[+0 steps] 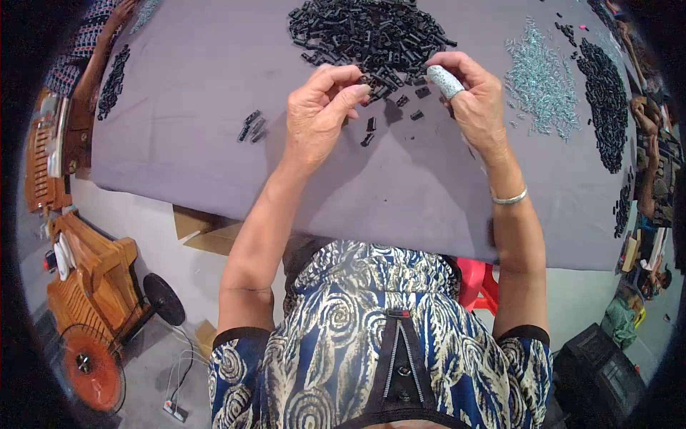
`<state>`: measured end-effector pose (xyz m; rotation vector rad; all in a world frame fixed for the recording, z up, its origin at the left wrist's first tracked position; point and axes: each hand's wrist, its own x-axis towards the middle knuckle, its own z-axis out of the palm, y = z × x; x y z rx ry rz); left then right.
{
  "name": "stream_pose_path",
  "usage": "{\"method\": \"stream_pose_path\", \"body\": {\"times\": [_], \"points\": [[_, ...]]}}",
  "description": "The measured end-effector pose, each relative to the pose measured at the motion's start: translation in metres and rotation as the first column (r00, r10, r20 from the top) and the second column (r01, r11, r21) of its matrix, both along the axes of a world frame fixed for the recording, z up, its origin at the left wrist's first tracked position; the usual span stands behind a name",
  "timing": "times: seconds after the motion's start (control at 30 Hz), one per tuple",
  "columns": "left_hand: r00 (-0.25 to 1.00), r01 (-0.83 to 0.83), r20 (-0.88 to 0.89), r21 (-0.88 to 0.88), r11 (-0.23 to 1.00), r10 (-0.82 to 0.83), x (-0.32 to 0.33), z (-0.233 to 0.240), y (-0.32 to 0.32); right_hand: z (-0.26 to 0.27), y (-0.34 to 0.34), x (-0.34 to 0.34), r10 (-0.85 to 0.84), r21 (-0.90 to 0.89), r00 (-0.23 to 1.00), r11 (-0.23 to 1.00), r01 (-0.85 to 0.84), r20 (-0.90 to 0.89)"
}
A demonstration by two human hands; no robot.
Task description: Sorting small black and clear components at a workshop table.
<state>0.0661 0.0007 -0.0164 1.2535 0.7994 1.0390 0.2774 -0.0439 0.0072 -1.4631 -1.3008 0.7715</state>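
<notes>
My left hand (324,110) is raised over the table in front of the pile of small black plastic parts (370,32). Between its thumb and index finger it pinches one small dark part (364,80). To the right, my right hand (474,94) hovers with curled fingers, its thumb covered by a white speckled wrap (446,80). Dark bits show beside those fingers, but whether they are held or lie behind cannot be made out. Below and between the hands, loose black parts (371,124) are scattered on the grey cloth (343,198).
Several black parts (252,126) lie to the left. Rightward are a heap of small shiny metal pieces (541,86) and a long black heap (605,107). Other people's arms (91,80) show at both table edges. A fan (92,367) and wooden chair (94,268) stand lower left.
</notes>
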Motion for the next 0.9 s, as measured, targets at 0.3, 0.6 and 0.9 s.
{"method": "stream_pose_path", "body": {"times": [0.3, 0.6, 0.9], "points": [[0.998, -0.013, 0.056, 0.015, 1.000, 0.012, -0.001, 0.000, 0.001, 0.000, -0.001, 0.002, 0.241, 0.057, 0.818, 0.947, -0.316, 0.522], [0.996, 0.082, 0.022, 0.054, 0.995, -0.083, 0.001, -0.001, 0.000, -0.010, -0.001, -0.003, 0.231, 0.039, 0.703, 0.938, -0.345, 0.672], [0.978, 0.197, -0.031, -0.153, 0.968, -0.204, 0.002, -0.002, -0.003, 0.000, -0.005, -0.004, 0.248, -0.154, 0.942, 0.946, -0.287, -0.228]]}}
